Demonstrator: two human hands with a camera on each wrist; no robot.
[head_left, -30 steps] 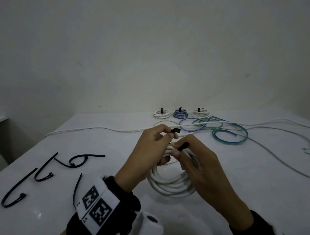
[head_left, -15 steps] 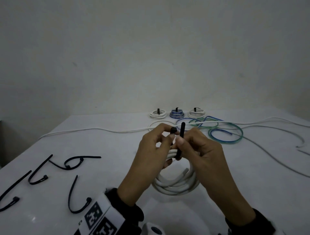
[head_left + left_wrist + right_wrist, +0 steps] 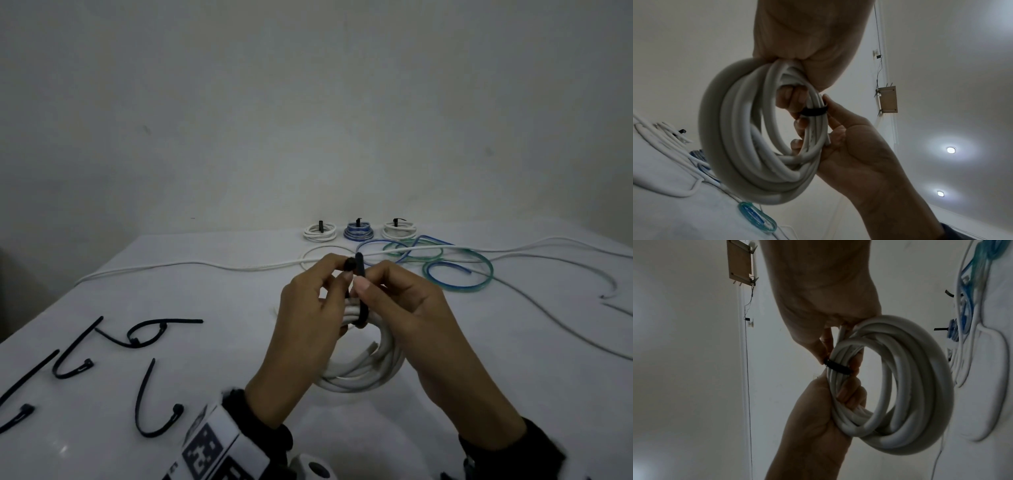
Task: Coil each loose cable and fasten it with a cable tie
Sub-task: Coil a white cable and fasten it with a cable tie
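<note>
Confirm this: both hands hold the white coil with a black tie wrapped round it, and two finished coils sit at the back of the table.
One detail is wrong: the head view shows three finished coils at the back of the table, not two. The rest holds: the left hand and the right hand hold the white coil with the black tie wrapped round it.

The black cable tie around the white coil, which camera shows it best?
The head view: the cable tie shows both ends, pinched by the left hand and right hand. Both wrist views show only its band across the white coil.
</note>
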